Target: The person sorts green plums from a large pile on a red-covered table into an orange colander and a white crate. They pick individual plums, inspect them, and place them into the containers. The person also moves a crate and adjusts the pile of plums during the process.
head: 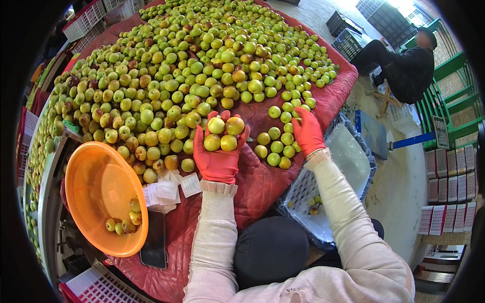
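My left hand (219,155), in a red glove, is palm up and cradles several green-brown jujubes (228,142). At the right side of the red quilted cover (261,185), my right hand (307,130), gloved alike, rests against a loose group of greener jujubes (276,147). Its fingers are slightly bent and apart; its palm side is hidden. Beyond both hands spreads a large heap of jujubes (170,83), some green, some with brown patches. Left of my left wrist lie small white paper slips (166,189).
An orange plastic basket (102,181) with several jujubes tilts at the left, beside a black phone (154,238). A plastic-lined crate (303,197) stands by my right forearm. On the right are a blue-armed scale (373,134), stacked crates (451,170) and a seated person (405,68).
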{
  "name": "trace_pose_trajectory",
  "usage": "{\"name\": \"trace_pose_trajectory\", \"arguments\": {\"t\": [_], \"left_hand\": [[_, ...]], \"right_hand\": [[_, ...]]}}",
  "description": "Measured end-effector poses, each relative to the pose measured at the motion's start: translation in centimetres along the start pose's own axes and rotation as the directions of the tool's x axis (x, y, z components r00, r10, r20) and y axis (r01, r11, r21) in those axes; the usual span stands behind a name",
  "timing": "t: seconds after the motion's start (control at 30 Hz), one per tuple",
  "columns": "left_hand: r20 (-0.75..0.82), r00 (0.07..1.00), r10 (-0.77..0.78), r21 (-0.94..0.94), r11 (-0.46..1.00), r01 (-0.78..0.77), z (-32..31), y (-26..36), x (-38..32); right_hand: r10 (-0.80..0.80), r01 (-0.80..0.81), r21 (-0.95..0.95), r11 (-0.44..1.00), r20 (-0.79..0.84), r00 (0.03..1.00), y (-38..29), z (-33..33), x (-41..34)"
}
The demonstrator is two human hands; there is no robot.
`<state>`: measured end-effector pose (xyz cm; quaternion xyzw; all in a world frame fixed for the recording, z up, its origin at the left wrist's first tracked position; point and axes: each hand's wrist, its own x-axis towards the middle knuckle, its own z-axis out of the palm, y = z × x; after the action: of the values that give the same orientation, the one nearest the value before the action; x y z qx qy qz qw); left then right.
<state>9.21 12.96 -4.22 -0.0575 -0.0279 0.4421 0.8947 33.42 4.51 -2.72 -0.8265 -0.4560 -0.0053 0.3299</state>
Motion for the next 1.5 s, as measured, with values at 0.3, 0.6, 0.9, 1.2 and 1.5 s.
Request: {"name": "trace_pose_trajectory", "arguments": {"t": [0.3, 0.6, 0.9, 1.2, 1.5], "left_hand": [[-0.032, 0.999, -0.037, -0.025, 0.999, 0.036, -0.3, 0.0, 0.3], [-0.036, 0.999, 0.001, -0.109, 0.994, -0.005, -1.3, -0.1, 0.9], [-0.073, 0.985, 0.159, -0.062, 0.985, -0.163, -1.1, 0.0, 1.2], [-0.005, 0.993, 0.121, -0.193, 0.974, -0.120, -1.8, 0.7, 0.5], [0.258, 0.956, 0.140, -0.176, 0.980, -0.096, 2.2, 2.2, 0.1]], "right_hand": [[-0.135, 0.195, -0.258, 0.946, 0.232, 0.963, 4.2, 0.9, 0.0], [-0.316, 0.281, 0.269, 0.921, 0.098, 0.944, -3.4, 1.5, -0.5], [-0.503, 0.046, 0.702, 0.711, 0.462, 0.731, -22.2, -1.4, -6.8], [-0.945, 0.019, 0.979, 0.202, 0.190, 0.267, -38.0, -0.7, -19.5], [-0.920, 0.265, 0.894, 0.362, 0.295, 0.260, -32.8, -2.0, -15.7]]}}
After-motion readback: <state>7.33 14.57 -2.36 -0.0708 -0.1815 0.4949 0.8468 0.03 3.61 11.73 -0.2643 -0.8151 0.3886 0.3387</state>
